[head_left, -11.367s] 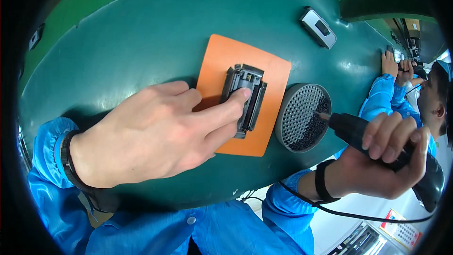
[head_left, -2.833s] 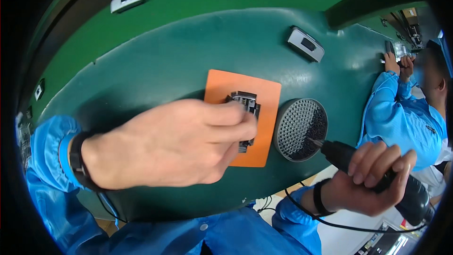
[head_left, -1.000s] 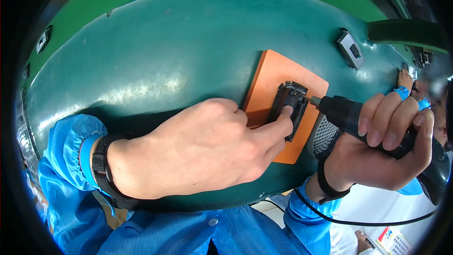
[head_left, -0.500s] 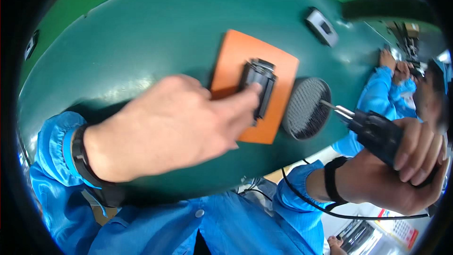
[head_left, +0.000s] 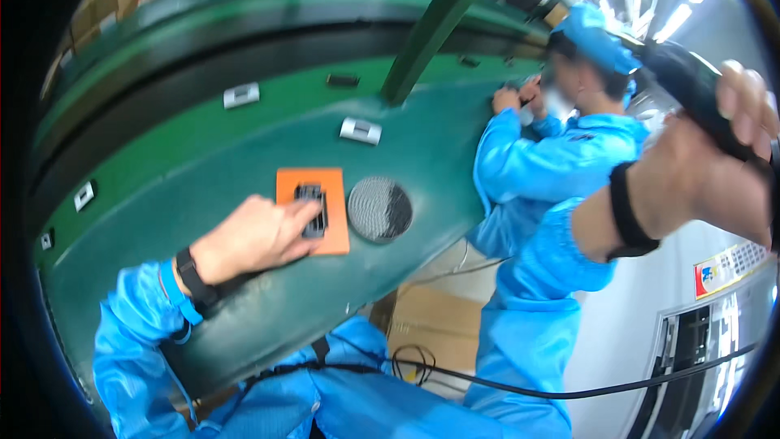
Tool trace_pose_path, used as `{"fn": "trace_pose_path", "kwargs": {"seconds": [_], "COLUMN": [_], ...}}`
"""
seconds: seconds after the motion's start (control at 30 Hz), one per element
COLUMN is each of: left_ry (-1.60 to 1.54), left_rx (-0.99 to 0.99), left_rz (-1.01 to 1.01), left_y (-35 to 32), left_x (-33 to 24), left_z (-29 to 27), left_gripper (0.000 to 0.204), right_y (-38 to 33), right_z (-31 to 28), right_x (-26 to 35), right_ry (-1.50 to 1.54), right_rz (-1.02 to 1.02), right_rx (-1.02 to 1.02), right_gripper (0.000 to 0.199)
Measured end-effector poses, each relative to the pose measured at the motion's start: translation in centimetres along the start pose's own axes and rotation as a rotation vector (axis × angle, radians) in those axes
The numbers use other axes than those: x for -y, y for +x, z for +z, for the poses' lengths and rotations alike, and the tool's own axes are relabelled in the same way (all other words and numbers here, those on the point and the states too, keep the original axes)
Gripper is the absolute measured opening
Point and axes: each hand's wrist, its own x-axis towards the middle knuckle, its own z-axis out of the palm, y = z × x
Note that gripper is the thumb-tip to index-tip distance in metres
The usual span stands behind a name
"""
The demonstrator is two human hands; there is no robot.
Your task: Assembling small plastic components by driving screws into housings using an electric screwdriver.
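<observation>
Nearby, a dish (head_left: 365,210) holds dark bits (head_left: 399,210); right hand (head_left: 708,164) grips tool (head_left: 692,88), left hand's (head_left: 250,236) grip unclear.

Right fingers (head_left: 741,102) have raised the screwdriver (head_left: 689,88)

Orange mat (head_left: 335,203), black part (head_left: 311,193), grey-and-black dish (head_left: 366,210), green table (head_left: 443,158)

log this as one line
left hand: fingers on black device, orange mat beneath | right hand: holding black electric screwdriver, off mat | beside mat: round grey screw tray
</observation>
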Motion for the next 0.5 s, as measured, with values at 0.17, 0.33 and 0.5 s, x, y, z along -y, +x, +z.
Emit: {"fn": "trace_pose_path", "kwargs": {"seconds": [0.17,0.33,0.5], "left_ry": [-0.043,-0.057,-0.094], "left_rx": [0.018,0.016,-0.033], "left_rz": [-0.082,-0.112,-0.053], "left_y": [-1.8,-1.3,-0.1], "left_x": [-0.7,-0.1,1.9], "left_z": [-0.6,-0.5,0.1], "left_gripper": [0.043,0.038,0.039], "right_y": [-5.2,-13.4,-18.8], "right_z": [1.7,1.1,-1.1], "right_x": [0.2,-6.2,-10.2], "right_ry": [-0.080,0.013,0.208], "right_rz": [-0.097,0.146,0.368], "right_rx": [0.063,-0.167,-0.357], "right_gripper": [0.012,0.016,0.019]}}
